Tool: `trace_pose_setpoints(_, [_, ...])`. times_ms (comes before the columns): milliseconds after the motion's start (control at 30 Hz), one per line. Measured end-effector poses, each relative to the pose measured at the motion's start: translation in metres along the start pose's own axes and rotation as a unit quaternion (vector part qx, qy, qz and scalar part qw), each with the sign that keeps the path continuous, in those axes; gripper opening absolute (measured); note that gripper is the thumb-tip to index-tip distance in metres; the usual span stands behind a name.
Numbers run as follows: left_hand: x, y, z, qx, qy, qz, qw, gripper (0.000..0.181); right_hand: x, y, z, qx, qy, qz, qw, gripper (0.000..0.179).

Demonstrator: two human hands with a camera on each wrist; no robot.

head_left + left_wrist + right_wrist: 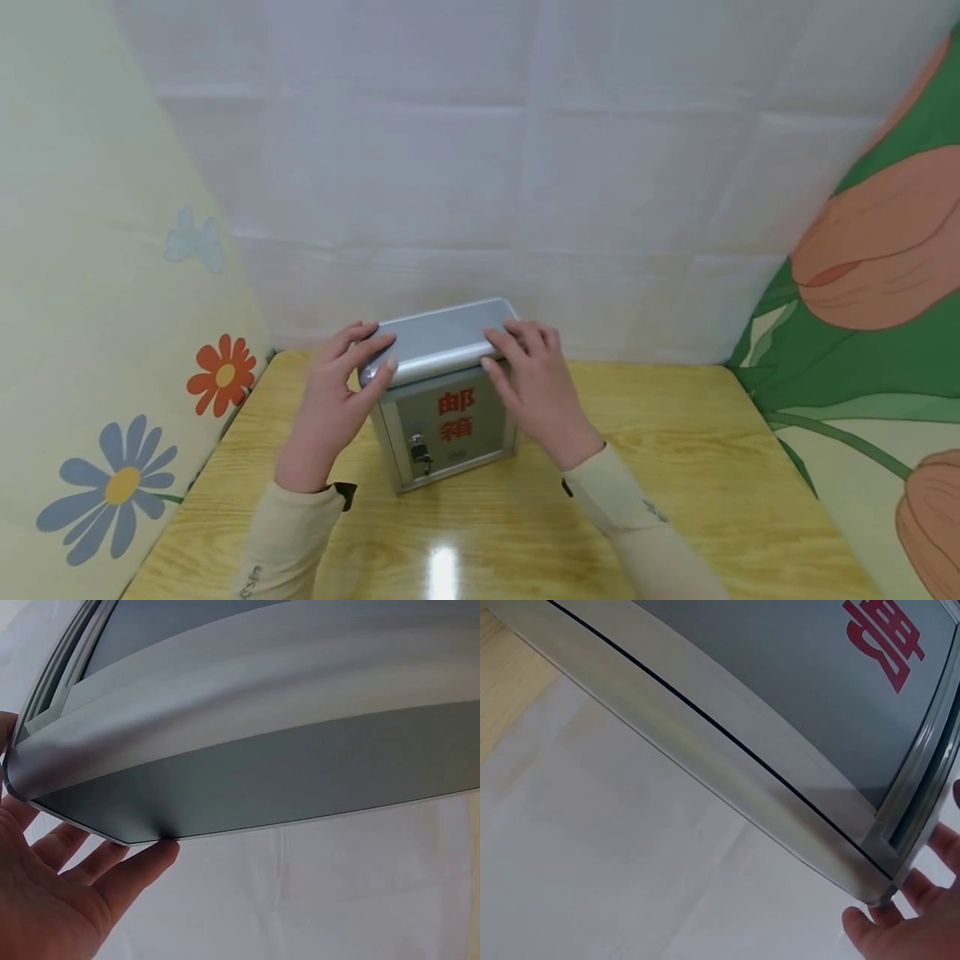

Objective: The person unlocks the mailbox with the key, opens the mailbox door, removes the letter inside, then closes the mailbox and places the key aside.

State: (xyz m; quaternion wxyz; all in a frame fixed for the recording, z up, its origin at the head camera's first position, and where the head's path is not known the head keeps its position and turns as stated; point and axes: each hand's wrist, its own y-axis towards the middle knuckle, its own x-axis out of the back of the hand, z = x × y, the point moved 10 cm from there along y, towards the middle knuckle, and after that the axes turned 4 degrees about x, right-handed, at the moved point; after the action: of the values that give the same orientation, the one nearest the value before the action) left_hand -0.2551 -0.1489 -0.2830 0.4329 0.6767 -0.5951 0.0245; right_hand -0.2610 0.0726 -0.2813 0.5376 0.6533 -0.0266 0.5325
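A grey metal mailbox (491, 433) with red characters on its front is turned at a slight angle on the wooden table. Its silver rounded lid (442, 333) is down. Below the characters, a small lock (418, 446) has keys hanging from it. My left hand (330, 408) holds the left end of the lid, thumb at the front edge, fingers over the top and side. At the right end, my right hand (540, 387) grips the lid likewise. Both wrist views show spread fingers around the lid's corners, the left fingertips (169, 851) touching the grey panel's edge.
The wooden tabletop (660, 450) extends around the mailbox. A creased white cloth (480, 167) hangs behind it. To the left is a pale panel (75, 292) with printed flowers, and to the right a green panel (900, 358) with large tulips.
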Motion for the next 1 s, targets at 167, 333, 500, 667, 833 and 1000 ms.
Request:
trace_pose_setpoints(167, [-0.019,0.01,-0.01,-0.024,-0.027,0.013,0.9993,0.034,0.016,-0.01,-0.011,-0.014,-0.012,-0.039,0.9991,0.034])
trace_pose_setpoints(333, [-0.035,0.019,-0.015,-0.038,-0.043,0.028,0.998,0.034,0.024,-0.02,-0.023,-0.024,-0.032,-0.046,0.9982,0.033])
trace_pose_setpoints(500, [-0.049,0.024,-0.019,-0.047,-0.055,0.046,0.9963,0.035,0.032,-0.028,-0.032,-0.028,-0.034,-0.058,0.9974,0.032])
trace_pose_setpoints(667, [-0.063,0.029,-0.025,-0.059,-0.07,0.064,0.9937,0.036,0.042,-0.036,-0.038,-0.028,-0.032,-0.078,0.996,0.032])
trace_pose_setpoints(833, [-0.073,0.032,-0.032,-0.07,-0.077,0.073,0.9919,0.036,0.05,-0.043,-0.045,-0.034,-0.037,-0.088,0.9948,0.031])
trace_pose_setpoints(1000, [-0.084,0.036,-0.039,-0.079,-0.075,0.086,0.9903,0.038,0.058,-0.05,-0.052,-0.044,-0.039,-0.101,0.9931,0.03])
